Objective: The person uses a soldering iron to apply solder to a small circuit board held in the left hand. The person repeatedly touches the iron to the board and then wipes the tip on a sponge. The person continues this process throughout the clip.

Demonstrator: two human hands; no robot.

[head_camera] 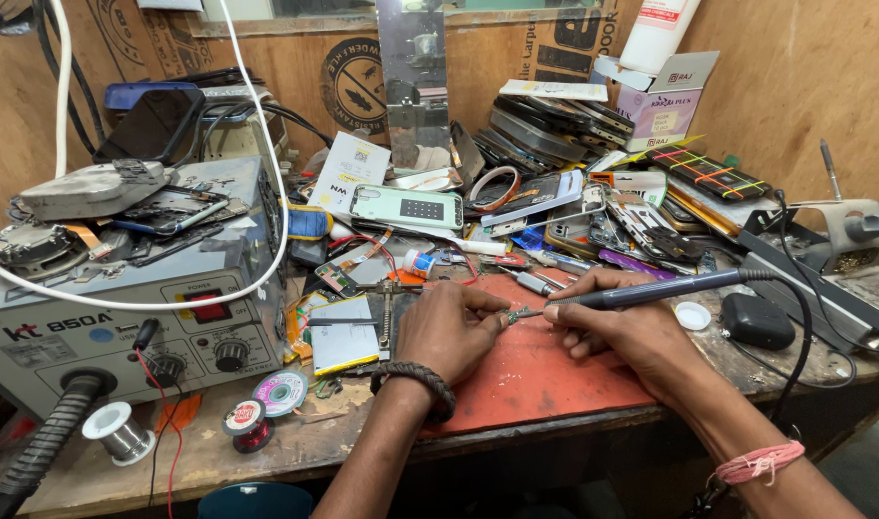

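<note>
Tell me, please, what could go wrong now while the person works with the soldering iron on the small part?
1. The left hand pinches the tiny green circuit part right beside the tip of the dark pen-shaped soldering iron in the right hand; a slip could burn the fingers.
2. The iron's black cable loops over the cluttered bench edge; a snag might jerk the tip.
3. The small white round cap lies by the right wrist and may get knocked off.

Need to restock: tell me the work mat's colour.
The mat under both hands is red-orange, in the head view.
</note>
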